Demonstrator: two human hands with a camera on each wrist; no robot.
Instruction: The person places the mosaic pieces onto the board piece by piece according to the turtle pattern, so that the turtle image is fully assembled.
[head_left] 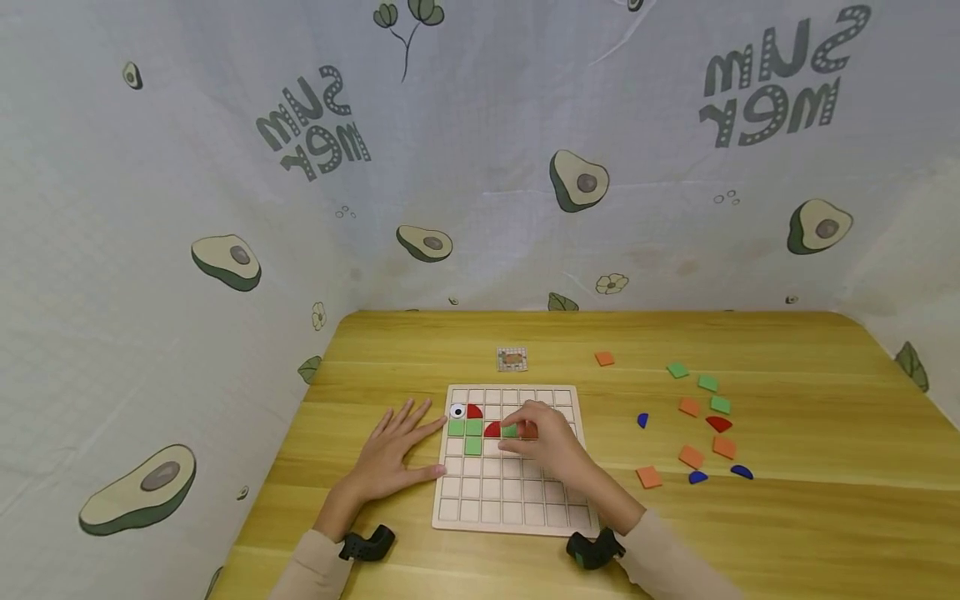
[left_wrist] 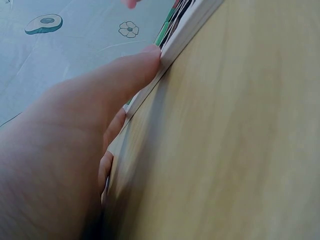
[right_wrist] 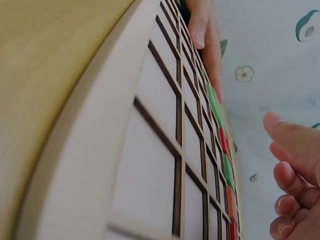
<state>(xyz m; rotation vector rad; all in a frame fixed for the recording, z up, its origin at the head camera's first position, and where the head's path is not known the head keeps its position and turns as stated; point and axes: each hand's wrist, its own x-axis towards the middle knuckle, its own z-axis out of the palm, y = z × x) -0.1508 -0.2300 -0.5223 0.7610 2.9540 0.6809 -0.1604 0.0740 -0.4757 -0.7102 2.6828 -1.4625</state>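
A light wooden grid board lies on the table. Its upper rows hold a round eye piece, a red quarter-round piece, several green squares and another red piece. My left hand rests spread on the table, its thumb and forefinger at the board's left edge. Above the board hovers my right hand, thumb and forefinger parted near a green square. In the right wrist view its fingers curl loosely with nothing seen between them. That hand partly hides a red piece.
A small printed card lies behind the board. Loose pieces are scattered to the right: orange squares, green squares, blue rounded pieces and a red piece. A patterned cloth hangs behind the wooden table.
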